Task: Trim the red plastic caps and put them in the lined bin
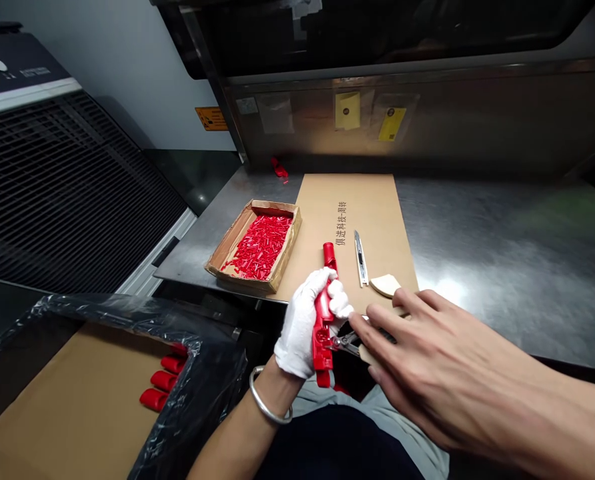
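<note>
My left hand (302,323), in a white glove, is wrapped round a long red plastic part (323,307), which points away from me over the table's front edge. Bare, my right hand (402,340) grips a pair of nippers (346,343); their metal jaws touch the red part's right side near its lower end. The back of the hand hides most of the handles. Beyond the hands, a utility knife (360,259) and a cream curved piece (385,285) lie on the cardboard sheet (367,200).
A shallow cardboard box (217,260) of small red scraps stands left on the metal table (477,253). Another red piece (279,168) lies at the back. Lower left, a carton (67,400) lined with dark plastic film (207,373) holds several red parts (163,381).
</note>
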Tool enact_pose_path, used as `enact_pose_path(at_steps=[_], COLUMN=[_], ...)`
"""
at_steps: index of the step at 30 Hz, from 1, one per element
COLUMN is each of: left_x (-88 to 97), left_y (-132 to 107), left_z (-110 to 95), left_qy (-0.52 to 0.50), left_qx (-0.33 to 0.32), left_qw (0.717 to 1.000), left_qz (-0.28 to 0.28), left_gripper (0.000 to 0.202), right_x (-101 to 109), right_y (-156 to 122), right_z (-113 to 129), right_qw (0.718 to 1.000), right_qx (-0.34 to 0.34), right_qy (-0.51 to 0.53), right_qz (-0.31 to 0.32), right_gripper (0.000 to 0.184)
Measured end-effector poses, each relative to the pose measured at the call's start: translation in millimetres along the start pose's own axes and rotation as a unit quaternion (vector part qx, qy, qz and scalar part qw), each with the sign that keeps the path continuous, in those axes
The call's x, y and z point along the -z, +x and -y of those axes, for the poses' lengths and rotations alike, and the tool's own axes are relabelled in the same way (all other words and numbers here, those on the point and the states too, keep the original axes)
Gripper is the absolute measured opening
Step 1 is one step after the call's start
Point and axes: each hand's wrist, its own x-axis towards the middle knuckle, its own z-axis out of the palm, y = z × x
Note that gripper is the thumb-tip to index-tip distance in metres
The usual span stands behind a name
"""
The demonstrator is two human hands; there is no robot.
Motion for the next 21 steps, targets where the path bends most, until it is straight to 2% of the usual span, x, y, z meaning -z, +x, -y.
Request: enact_pose_path(at_steps=[3,9,16,21], left_x=[-2.6,-4.2,-1.5,-3.0], left_y=[-1,0,3,2], left_z=[1,2,2,2], left_qy=[0.003,-0.002,-0.003,-0.008], left_qx=[0.002,0.016,-0.003,-0.018], left_qw=[1.0,0.999,0.999,0.999], left_qz=[-0.005,-0.028,-0.042,-0.047], left_gripper=[0.011,0.014,0.016,0.019], right_x=[-1,-5,-11,-12], right_y=[1,6,5,5], right_z=[0,1,2,-2], right_qw=[1.0,0.999,0.999,0.999], right_qx=[-0.006,-0.004,-0.008,0.015], right_qy=[-0.004,-0.029,-0.04,-0.031], right_qz=[0.006,-0.035,-0.004,0.029], right_gripper=[0.031,0.021,0.012,0.005])
